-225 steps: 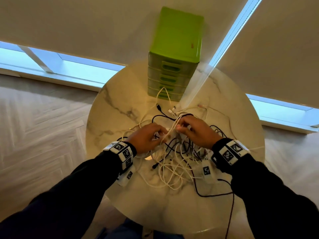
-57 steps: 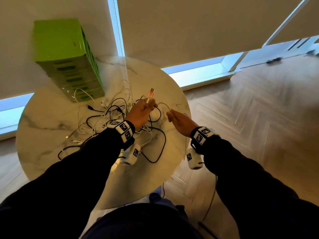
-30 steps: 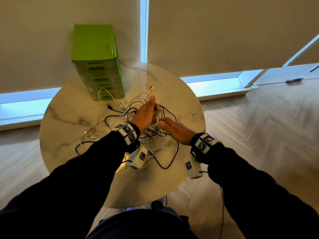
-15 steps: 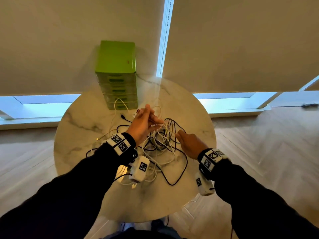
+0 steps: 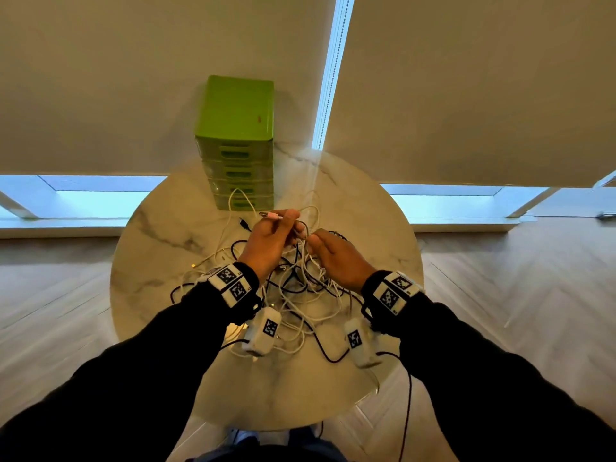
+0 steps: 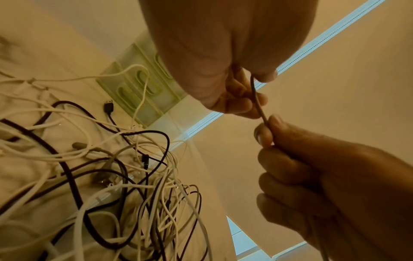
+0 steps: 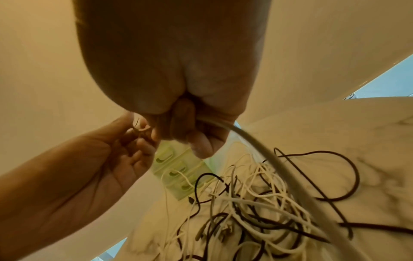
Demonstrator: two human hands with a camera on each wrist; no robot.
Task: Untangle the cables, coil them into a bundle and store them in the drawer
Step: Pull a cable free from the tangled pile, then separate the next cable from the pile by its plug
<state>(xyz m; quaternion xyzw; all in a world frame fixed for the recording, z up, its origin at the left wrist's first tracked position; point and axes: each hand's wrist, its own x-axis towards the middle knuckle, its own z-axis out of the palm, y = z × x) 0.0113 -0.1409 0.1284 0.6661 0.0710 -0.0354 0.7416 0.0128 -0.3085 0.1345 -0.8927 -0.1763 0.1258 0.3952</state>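
Black long sleeves point(image 5: 140, 371); white wristbands point(image 5: 233, 284) printed with black square markers; white camera pods point(image 5: 263, 331) hanging beneath.

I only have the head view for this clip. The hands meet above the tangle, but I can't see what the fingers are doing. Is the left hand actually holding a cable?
Observer: Yes. In the left wrist view, the left hand pinches a thin strand at its fingertips.
Operator: And the right hand?
Observer: The right hand pinches that same strand just below. The stretch between the hands is short and straight.
Operator: Anything trailing from it?
Observer: In the right wrist view, a pale cable leaves its fist and runs down across the tangle.
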